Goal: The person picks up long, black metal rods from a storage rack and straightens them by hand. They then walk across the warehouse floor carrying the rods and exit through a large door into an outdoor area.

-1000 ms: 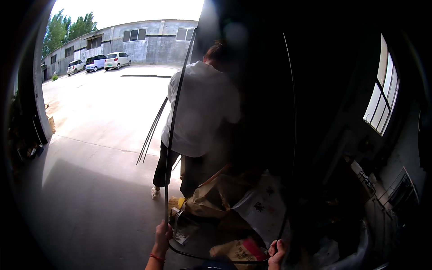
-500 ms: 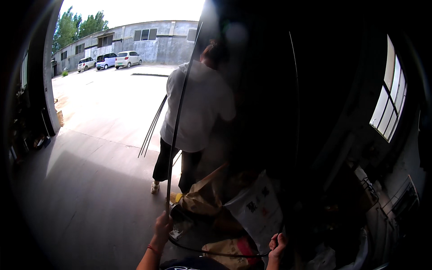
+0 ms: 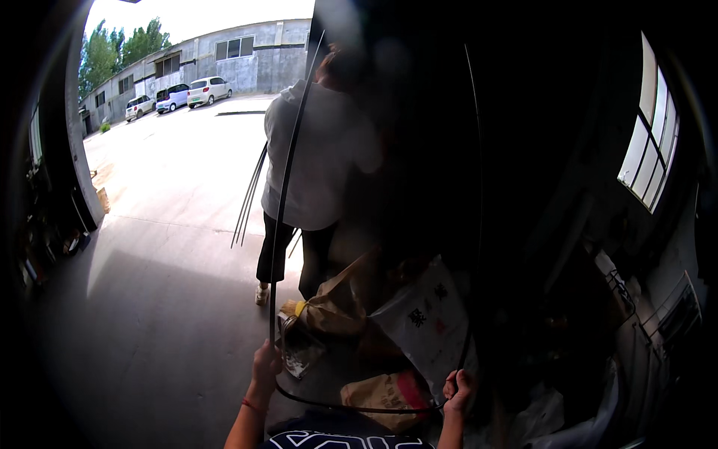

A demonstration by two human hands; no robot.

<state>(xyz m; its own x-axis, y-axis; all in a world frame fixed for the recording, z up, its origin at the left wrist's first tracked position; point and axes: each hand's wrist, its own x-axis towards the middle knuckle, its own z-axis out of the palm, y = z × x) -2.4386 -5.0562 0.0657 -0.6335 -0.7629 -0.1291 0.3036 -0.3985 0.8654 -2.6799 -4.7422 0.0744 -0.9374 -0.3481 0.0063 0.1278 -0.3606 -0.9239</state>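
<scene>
A long, thin black rod or tube (image 3: pixel 359 409) is bent into a tall U in front of me. Its bottom curve passes close to my body, and its two arms rise far ahead. My left hand (image 3: pixel 266 364) is closed round the left arm of the U, low down near the bend. On the other side, my right hand (image 3: pixel 459 388) grips the right arm at about the same height. The left arm of the rod crosses my view of a standing person; the upper right part shows only as a faint line against the dark.
A person in a pale top (image 3: pixel 310 157) stands ahead with their back to me, several thin rods (image 3: pixel 249 196) beside them. Brown paper sacks (image 3: pixel 336 305) and a white sack (image 3: pixel 422 322) lie on the floor before me. Parked cars (image 3: pixel 209 91) stand outside the wide doorway.
My hands and the bent rod sit slightly higher and farther left in the picture, as does the person ahead. More of my dark top shows. Both hands keep their hold.
</scene>
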